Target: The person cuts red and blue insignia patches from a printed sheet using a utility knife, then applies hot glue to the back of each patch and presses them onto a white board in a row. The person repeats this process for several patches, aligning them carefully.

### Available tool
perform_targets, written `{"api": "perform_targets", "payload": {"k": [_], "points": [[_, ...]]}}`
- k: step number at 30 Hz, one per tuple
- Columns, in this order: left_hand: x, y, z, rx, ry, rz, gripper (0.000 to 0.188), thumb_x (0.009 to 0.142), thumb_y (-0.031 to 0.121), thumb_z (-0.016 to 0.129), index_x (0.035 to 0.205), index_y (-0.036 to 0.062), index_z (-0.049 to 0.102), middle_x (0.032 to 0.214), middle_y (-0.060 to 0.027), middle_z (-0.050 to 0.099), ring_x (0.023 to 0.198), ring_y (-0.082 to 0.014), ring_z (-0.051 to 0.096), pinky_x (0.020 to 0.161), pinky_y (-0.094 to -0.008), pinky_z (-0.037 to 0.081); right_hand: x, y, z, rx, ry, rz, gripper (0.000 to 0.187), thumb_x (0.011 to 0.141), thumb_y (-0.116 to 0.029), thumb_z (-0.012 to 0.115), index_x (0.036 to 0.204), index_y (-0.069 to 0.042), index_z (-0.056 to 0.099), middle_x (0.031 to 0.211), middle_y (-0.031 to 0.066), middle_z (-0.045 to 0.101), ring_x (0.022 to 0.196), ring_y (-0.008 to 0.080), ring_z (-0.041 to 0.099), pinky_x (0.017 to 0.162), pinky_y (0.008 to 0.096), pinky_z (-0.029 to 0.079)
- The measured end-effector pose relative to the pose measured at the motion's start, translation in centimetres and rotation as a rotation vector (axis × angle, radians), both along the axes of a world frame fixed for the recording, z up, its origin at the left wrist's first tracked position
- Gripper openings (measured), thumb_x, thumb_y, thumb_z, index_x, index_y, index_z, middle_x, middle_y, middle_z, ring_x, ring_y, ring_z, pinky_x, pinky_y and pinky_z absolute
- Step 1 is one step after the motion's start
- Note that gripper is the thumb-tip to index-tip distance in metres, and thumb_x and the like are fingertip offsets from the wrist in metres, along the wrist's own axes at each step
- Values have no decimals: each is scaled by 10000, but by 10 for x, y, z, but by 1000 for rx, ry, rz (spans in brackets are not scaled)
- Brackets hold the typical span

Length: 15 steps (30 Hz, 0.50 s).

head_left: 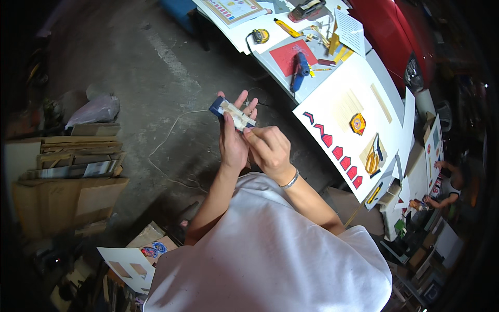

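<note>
In front of my body I hold a small flat rectangular piece [236,115], pale beige and white with dark blue ends; its kind I cannot make out. My left hand [235,144] supports it from below, thumb over its face and fingertips showing past its far side. At its near right end, my right hand [271,150] pinches the corner between thumb and forefinger. To the right, a white board [332,99] on the table bears a row of red pieces with dark edges [338,152], an orange and red badge [357,124] and scissors with yellow handles [372,158].
Farther up the table lie a blue glue gun [300,70], a red sheet [283,58], a tape measure [260,36] and a yellow cutter [287,28]. Cardboard sheets [67,203] are stacked at left. A thin cord [169,132] crosses the floor. Another person [448,190] is at far right.
</note>
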<state>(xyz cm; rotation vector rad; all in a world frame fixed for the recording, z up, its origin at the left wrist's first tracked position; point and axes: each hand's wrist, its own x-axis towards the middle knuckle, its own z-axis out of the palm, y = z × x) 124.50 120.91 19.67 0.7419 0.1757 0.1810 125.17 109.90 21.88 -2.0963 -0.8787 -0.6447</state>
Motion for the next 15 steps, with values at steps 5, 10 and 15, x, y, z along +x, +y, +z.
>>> {"api": "perform_targets", "payload": {"k": [5, 10, 15], "points": [[52, 48, -17, -82, 26, -101, 646, 1108, 465, 335, 1638, 141, 158, 1585, -203, 384, 1432, -349, 438, 1202, -454, 334, 39, 21, -24, -11, 143, 47, 355, 762, -120, 762, 1106, -43, 719, 999, 79, 679, 864, 253, 632, 731, 372, 500], [88, 91, -22, -114, 114, -217, 629, 1097, 435, 400, 1629, 155, 213, 1544, -186, 443, 1351, -328, 520, 1121, -482, 435, 103, -36, -98, 363, 499, -494, 306, 918, -139, 717, 1164, 24, 633, 1118, 152, 652, 991, 291, 614, 845, 395, 487], [100, 107, -26, -93, 201, -296, 678, 1070, 491, 456, 1638, 223, 202, 1517, -183, 473, 1279, -328, 571, 1051, -505, 492, 158, -119, -197, 114, 756, -842, 854, 838, -318, 842, 1417, 131, 403, 1338, 294, 495, 1219, 382, 531, 1011, 430, 461]]}}
